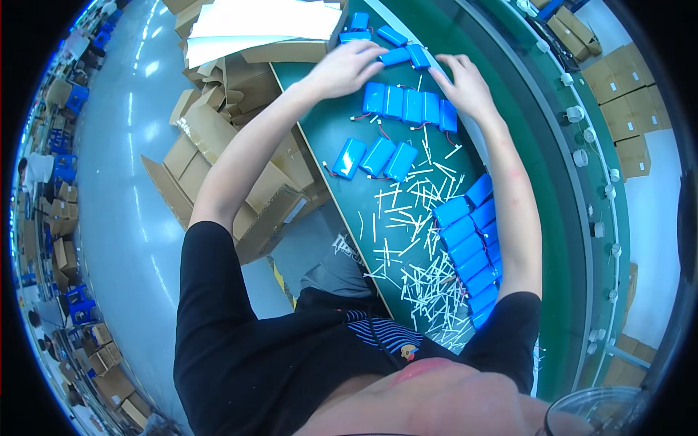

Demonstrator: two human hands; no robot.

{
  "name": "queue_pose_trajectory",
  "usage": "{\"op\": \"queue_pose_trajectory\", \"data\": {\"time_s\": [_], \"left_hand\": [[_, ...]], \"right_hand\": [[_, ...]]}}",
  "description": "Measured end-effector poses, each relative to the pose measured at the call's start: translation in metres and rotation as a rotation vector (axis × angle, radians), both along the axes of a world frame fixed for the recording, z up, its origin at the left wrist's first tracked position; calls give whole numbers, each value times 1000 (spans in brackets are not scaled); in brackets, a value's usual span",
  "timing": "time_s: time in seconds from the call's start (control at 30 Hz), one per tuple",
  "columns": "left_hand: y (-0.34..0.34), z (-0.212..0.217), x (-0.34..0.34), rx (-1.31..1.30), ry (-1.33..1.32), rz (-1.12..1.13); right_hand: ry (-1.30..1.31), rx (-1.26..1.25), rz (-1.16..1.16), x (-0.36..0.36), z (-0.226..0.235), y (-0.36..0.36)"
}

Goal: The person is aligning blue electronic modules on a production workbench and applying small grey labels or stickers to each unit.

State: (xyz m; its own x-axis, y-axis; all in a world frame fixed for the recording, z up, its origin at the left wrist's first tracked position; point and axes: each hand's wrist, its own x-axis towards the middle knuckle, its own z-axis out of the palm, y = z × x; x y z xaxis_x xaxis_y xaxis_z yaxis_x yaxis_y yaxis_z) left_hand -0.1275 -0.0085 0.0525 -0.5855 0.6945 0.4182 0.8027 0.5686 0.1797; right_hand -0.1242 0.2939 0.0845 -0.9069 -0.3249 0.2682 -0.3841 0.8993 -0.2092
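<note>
Both arms reach out to the far part of the green table. My left hand [350,70] is open, its fingers stretched right; the fingertips come up to the left end of a blue wrapped battery pack [395,57]. Opposite it, my right hand [464,86] is open with thumb and fingers apart, just right of another blue pack [418,57]. No pack is visibly gripped. Nearer to me lies a row of several blue packs [411,105] with thin wire leads and small white connectors. Three more packs [377,158] lie below that row.
Many thin white strips [429,280] are scattered on the green table [345,200]. Several blue packs [465,240] line its right side under my right forearm. A green conveyor belt [538,145] runs along the right. Cardboard boxes [240,189] and white sheets [262,25] stand left.
</note>
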Motion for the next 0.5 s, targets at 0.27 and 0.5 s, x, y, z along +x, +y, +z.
{"op": "queue_pose_trajectory", "data": {"time_s": [0.27,0.5], "left_hand": [[-5,1,-27,-425,151,248],[-13,14,-30,-265,15,157]], "right_hand": [[-12,191,153,-70,-35,-26],[-194,80,11,-24,-6,-66]]}}
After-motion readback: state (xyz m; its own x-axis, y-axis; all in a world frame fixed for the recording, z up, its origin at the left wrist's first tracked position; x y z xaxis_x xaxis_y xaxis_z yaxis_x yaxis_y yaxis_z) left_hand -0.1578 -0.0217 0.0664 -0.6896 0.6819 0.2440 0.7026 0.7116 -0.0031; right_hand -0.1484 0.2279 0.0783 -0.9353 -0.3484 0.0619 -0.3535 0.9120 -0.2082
